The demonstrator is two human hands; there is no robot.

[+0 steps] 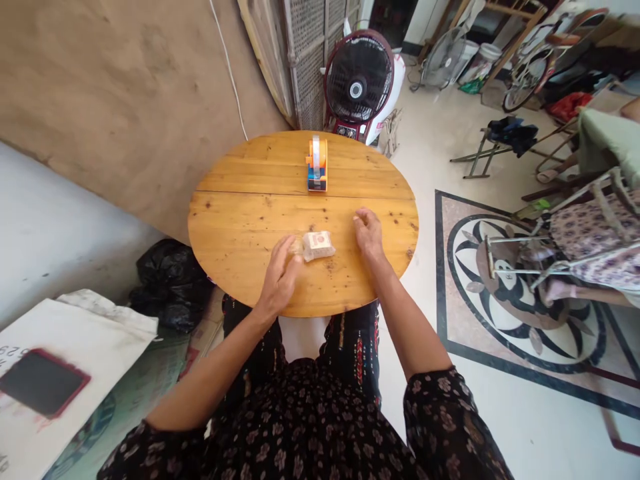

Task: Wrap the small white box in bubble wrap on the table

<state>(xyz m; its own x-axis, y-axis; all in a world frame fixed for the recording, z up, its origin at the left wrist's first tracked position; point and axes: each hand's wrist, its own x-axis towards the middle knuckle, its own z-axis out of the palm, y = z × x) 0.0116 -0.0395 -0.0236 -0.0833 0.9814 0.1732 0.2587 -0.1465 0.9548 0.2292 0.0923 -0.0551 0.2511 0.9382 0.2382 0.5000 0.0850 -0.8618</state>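
The small wrapped packet (318,245) lies near the worktop's (240,220) 6 o'clock edge, long axis running 9 to 3. The left hand (280,280) touches its 9 o'clock end, fingers loosely curled, seemingly pinching the wrapper. The right hand (369,233) rests flat, empty, at 3 o'clock.

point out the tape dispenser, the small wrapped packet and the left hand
tape dispenser (317,164): head view, on the middle of its orange body
small wrapped packet (319,245): head view, on its printed top face
left hand (281,277): head view, on the back of the hand, fingers touching the packet's left end
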